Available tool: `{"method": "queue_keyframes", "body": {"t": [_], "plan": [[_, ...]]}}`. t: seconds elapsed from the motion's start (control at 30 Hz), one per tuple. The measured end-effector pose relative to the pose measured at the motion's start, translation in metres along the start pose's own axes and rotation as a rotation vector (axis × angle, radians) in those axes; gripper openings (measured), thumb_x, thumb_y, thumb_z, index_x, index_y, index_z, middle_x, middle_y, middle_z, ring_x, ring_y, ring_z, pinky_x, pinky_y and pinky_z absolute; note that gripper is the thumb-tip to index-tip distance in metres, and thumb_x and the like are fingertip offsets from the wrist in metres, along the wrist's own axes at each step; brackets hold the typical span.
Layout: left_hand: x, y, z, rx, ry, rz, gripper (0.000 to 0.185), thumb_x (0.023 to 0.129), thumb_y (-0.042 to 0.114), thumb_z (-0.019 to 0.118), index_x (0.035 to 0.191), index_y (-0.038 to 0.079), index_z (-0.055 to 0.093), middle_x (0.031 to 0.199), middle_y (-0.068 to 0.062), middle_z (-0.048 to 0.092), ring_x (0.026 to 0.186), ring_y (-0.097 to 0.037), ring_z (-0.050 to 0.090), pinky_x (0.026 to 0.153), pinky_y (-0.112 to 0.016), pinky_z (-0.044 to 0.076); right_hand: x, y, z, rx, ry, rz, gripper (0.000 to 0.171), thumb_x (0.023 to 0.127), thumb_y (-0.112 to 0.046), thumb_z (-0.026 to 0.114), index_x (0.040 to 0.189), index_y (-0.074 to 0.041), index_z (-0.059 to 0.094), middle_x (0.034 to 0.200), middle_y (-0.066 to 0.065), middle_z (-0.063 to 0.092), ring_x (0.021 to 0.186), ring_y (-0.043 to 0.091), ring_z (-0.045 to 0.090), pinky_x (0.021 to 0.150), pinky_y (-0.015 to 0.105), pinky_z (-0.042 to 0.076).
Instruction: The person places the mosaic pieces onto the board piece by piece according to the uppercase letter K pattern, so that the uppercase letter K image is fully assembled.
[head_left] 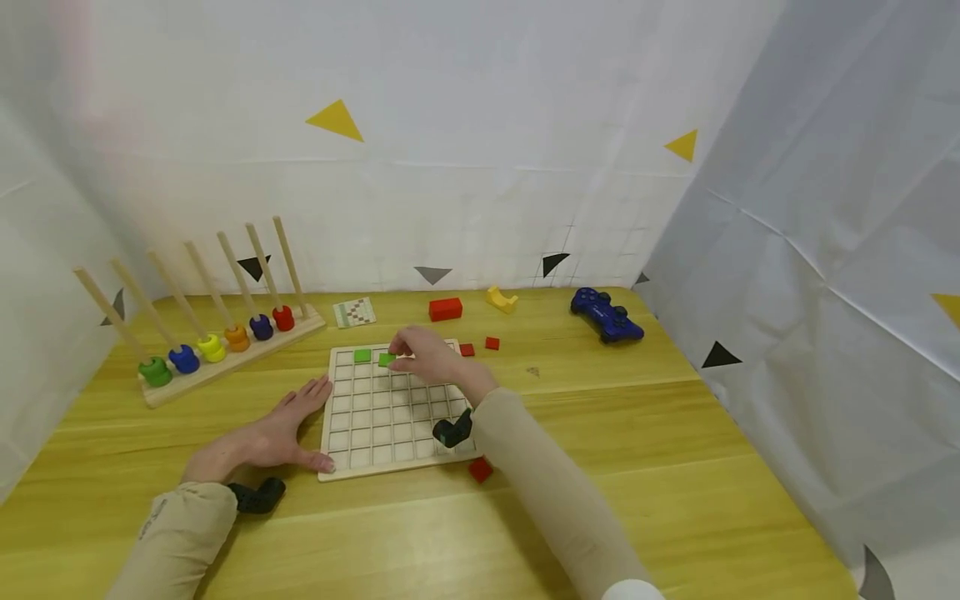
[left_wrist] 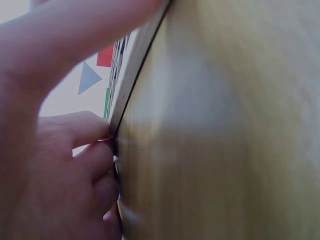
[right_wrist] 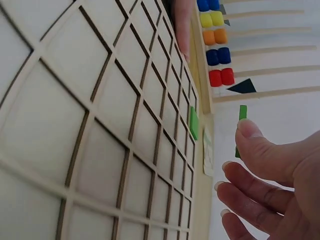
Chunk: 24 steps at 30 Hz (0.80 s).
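Note:
A wooden grid board (head_left: 390,417) lies on the yellow table. One green tile (head_left: 362,356) sits in a cell of its far row, seen edge-on as the seated tile (right_wrist: 194,122) in the right wrist view. My right hand (head_left: 408,350) hovers over that row and pinches a second green tile (head_left: 386,360) between thumb and finger, just above the board; the same held tile (right_wrist: 241,119) shows behind my thumb. My left hand (head_left: 288,427) lies flat on the table, its fingers (left_wrist: 65,150) pressed against the board's left edge (left_wrist: 136,70).
A peg rack with coloured rings (head_left: 225,342) stands at the back left. Behind the board lie a pattern card (head_left: 354,312), a red block (head_left: 446,309), a yellow piece (head_left: 501,299), two small red tiles (head_left: 492,342) and a blue game controller (head_left: 606,315). Another red tile (head_left: 481,470) lies by the near corner.

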<state>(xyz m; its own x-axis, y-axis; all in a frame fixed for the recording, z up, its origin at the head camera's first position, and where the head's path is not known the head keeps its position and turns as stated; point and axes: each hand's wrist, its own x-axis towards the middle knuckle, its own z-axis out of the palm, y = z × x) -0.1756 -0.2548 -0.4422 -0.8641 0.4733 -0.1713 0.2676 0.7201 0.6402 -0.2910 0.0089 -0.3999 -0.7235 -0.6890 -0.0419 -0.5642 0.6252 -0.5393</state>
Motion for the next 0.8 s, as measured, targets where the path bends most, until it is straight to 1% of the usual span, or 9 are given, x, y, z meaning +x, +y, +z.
{"method": "queue_keyframes", "body": {"t": [0.17,0.33,0.47,0.6,0.73,0.8], "plan": [[0.001,0.0,-0.001,-0.013,-0.003,0.006,0.122,0.077,0.044,0.085,0.156,-0.009,0.009,0.164,-0.031,-0.001,0.149,-0.052,-0.004,0.117,-0.069,-0.002,0.014,-0.006,0.011,-0.014,-0.015,0.018,0.027,0.099,-0.023,0.064,0.119,-0.005,0.061,0.121,0.009,0.061,0.112,0.021,0.057,0.097,0.027,0.049],[0.001,-0.001,0.0,-0.006,-0.005,-0.003,0.123,0.077,0.047,0.084,0.157,-0.007,0.008,0.164,-0.03,-0.002,0.15,-0.051,-0.004,0.117,-0.068,-0.003,0.025,-0.009,0.021,-0.064,-0.024,0.042,0.027,0.099,-0.025,0.064,0.12,-0.008,0.063,0.121,0.006,0.062,0.113,0.018,0.057,0.096,0.026,0.049],[0.002,-0.003,0.001,-0.001,-0.004,-0.011,0.124,0.076,0.049,0.084,0.157,-0.007,0.008,0.164,-0.03,-0.002,0.15,-0.05,-0.004,0.118,-0.067,-0.003,0.033,-0.011,0.029,-0.129,-0.006,0.052,0.026,0.098,-0.027,0.065,0.118,-0.011,0.065,0.118,0.004,0.063,0.11,0.016,0.058,0.094,0.024,0.049],[0.002,-0.003,0.001,0.002,-0.006,-0.01,0.124,0.076,0.05,0.083,0.157,-0.007,0.008,0.164,-0.03,-0.002,0.151,-0.049,-0.004,0.118,-0.067,-0.002,0.036,-0.012,0.038,-0.184,0.014,0.067,0.024,0.098,-0.03,0.066,0.115,-0.013,0.067,0.114,0.002,0.062,0.109,0.017,0.054,0.093,0.026,0.047],[0.002,-0.002,0.001,-0.006,-0.008,0.0,0.124,0.077,0.048,0.084,0.157,-0.008,0.008,0.164,-0.03,-0.002,0.15,-0.05,-0.004,0.117,-0.068,-0.002,0.038,-0.012,0.043,-0.246,0.028,0.069,0.022,0.098,-0.033,0.065,0.113,-0.017,0.067,0.112,-0.001,0.06,0.106,0.015,0.051,0.092,0.027,0.046],[0.002,-0.002,0.001,-0.009,-0.007,0.006,0.123,0.077,0.046,0.084,0.157,-0.008,0.008,0.164,-0.031,-0.002,0.15,-0.051,-0.004,0.117,-0.068,-0.002,0.038,-0.011,0.044,-0.255,0.036,0.066,0.02,0.098,-0.032,0.066,0.112,-0.019,0.066,0.11,-0.003,0.061,0.104,0.014,0.051,0.091,0.027,0.046]]}}
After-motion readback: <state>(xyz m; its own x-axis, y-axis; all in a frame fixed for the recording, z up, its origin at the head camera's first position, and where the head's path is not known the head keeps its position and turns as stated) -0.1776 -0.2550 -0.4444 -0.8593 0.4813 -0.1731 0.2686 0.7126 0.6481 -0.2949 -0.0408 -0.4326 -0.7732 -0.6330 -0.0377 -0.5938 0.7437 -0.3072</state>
